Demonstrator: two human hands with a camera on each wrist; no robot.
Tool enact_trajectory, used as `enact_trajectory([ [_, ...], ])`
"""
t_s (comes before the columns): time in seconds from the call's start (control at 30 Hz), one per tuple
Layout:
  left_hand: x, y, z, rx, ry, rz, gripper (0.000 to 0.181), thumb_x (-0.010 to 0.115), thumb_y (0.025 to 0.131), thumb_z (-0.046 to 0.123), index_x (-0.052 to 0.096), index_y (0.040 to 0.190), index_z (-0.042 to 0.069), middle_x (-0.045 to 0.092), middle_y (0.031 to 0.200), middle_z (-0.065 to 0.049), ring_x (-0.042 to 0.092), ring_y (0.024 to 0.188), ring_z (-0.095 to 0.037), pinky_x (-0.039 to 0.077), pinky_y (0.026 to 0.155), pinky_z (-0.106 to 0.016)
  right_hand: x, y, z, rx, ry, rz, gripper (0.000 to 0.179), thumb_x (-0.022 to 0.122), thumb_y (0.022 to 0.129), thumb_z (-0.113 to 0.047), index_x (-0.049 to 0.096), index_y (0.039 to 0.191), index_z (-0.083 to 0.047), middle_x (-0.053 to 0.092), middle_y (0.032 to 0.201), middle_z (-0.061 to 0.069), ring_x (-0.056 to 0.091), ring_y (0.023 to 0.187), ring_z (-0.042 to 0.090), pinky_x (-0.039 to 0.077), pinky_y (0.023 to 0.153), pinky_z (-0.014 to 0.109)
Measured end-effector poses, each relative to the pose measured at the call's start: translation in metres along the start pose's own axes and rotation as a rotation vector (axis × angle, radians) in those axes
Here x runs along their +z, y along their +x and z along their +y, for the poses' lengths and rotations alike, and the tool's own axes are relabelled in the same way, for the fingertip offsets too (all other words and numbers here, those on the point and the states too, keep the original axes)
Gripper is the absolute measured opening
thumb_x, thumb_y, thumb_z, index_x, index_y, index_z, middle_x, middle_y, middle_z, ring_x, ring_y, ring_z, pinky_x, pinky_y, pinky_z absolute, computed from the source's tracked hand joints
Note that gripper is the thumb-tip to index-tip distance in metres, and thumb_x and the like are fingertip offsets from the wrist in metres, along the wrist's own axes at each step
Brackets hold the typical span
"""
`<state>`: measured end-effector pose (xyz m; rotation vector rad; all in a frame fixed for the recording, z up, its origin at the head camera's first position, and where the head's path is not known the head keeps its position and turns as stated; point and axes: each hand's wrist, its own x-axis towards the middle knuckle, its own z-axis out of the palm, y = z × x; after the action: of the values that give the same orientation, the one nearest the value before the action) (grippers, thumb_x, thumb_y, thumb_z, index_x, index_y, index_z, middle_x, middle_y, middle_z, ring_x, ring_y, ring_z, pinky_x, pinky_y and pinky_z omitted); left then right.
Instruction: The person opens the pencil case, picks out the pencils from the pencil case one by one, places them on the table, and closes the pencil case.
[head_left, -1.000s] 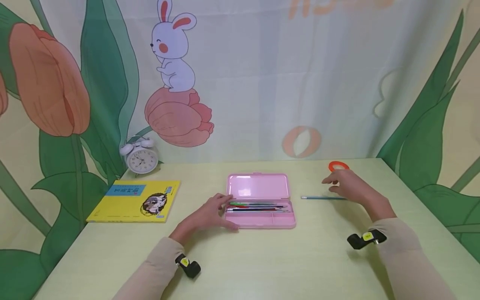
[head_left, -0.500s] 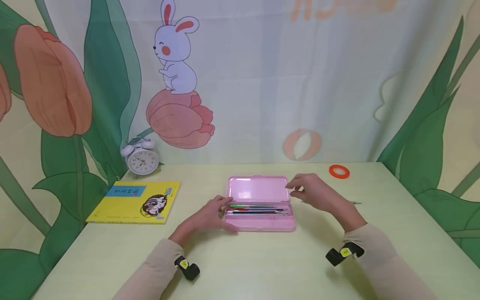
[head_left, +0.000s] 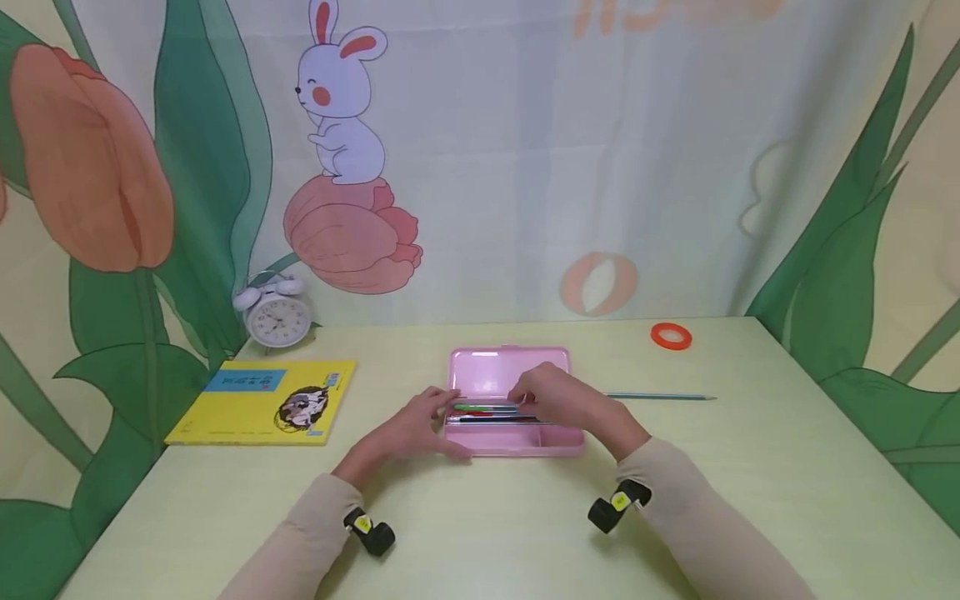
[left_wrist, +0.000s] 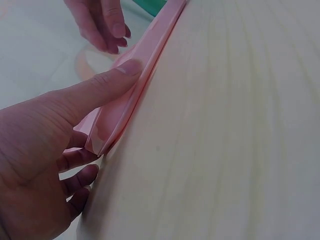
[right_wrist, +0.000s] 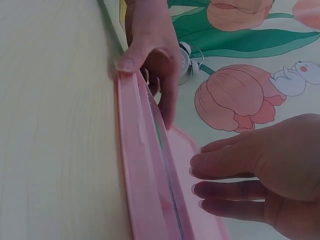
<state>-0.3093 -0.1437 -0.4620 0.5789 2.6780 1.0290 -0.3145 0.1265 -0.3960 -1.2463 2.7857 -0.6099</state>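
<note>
A pink pencil case (head_left: 487, 440) lies with its lid (head_left: 483, 372) raised behind it. My left hand (head_left: 412, 427) grips its left end, thumb on the front edge, other fingers round the far side; the left wrist view shows this thumb (left_wrist: 107, 90) over the rim. Several pens and pencils (head_left: 487, 419), one with a green part, lie in the long back compartment. My right hand (head_left: 558, 398) is over the case's right half, hiding part of them. Its fingers (right_wrist: 230, 192) are loosely straight in the right wrist view, with nothing visible between them. A blue pencil (head_left: 660, 396) lies right of the case.
An orange-red ring (head_left: 671, 336) lies at the back right of the table (head_left: 480, 525). To the left are a yellow book (head_left: 255, 408) and a white alarm clock (head_left: 277, 321). A printed curtain (head_left: 480, 167) hangs behind the table.
My right hand has moved left from above the blue pencil and ring to over the pencil case, uncovering the blue pencil on the table. My left hand keeps its hold on the case.
</note>
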Motion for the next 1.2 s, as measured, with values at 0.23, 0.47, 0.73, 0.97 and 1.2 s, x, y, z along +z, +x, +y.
enact_trajectory([
  [0.23, -0.002, 0.0, -0.002, -0.008, -0.002, 0.0, 0.107, 0.09, 0.067, 0.053, 0.039, 0.155, 0.019, 0.041, 0.147, -0.008, 0.04, 0.134, -0.029, 0.037, 0.11, -0.054, 0.015, 0.019, -0.007, -0.03, -0.063, -0.035, 0.017, 0.07, 0.088, 0.006, 0.08, 0.096, -0.005, 0.071, 0.082, 0.003, 0.052, 0.069, 0.012, 0.05, 0.069, 0.025],
  [0.47, -0.002, -0.001, -0.002, -0.004, -0.017, -0.007, 0.11, 0.09, 0.066, 0.053, 0.038, 0.155, 0.016, 0.041, 0.148, -0.009, 0.038, 0.136, -0.031, 0.035, 0.111, -0.056, 0.023, 0.03, -0.009, -0.018, -0.12, -0.097, 0.029, 0.064, 0.086, 0.012, 0.08, 0.099, -0.008, 0.071, 0.085, 0.0, 0.053, 0.071, 0.011, 0.052, 0.073, 0.026],
  [0.73, -0.002, 0.0, -0.002, 0.009, -0.004, -0.004, 0.11, 0.091, 0.065, 0.053, 0.038, 0.155, 0.018, 0.04, 0.149, -0.008, 0.037, 0.137, -0.029, 0.033, 0.113, -0.054, 0.023, 0.03, -0.011, 0.007, -0.184, -0.128, 0.035, 0.067, 0.084, 0.012, 0.078, 0.107, -0.012, 0.072, 0.094, 0.0, 0.059, 0.081, 0.013, 0.053, 0.085, 0.03],
  [0.97, -0.001, 0.0, -0.002, 0.012, -0.01, 0.005, 0.109, 0.091, 0.066, 0.052, 0.039, 0.155, 0.017, 0.042, 0.146, -0.006, 0.041, 0.134, -0.029, 0.036, 0.111, -0.053, 0.02, 0.027, -0.01, 0.037, -0.239, -0.111, 0.036, 0.07, 0.086, 0.007, 0.077, 0.113, -0.016, 0.071, 0.1, -0.001, 0.06, 0.086, 0.013, 0.053, 0.086, 0.03],
  [1.2, 0.0, 0.0, -0.002, 0.007, -0.014, -0.002, 0.109, 0.091, 0.066, 0.052, 0.039, 0.155, 0.017, 0.043, 0.144, -0.006, 0.042, 0.133, -0.029, 0.036, 0.111, -0.053, 0.017, 0.023, -0.01, 0.061, -0.25, -0.109, 0.038, 0.069, 0.087, 0.006, 0.077, 0.115, -0.017, 0.072, 0.104, 0.0, 0.06, 0.088, 0.013, 0.053, 0.086, 0.029],
])
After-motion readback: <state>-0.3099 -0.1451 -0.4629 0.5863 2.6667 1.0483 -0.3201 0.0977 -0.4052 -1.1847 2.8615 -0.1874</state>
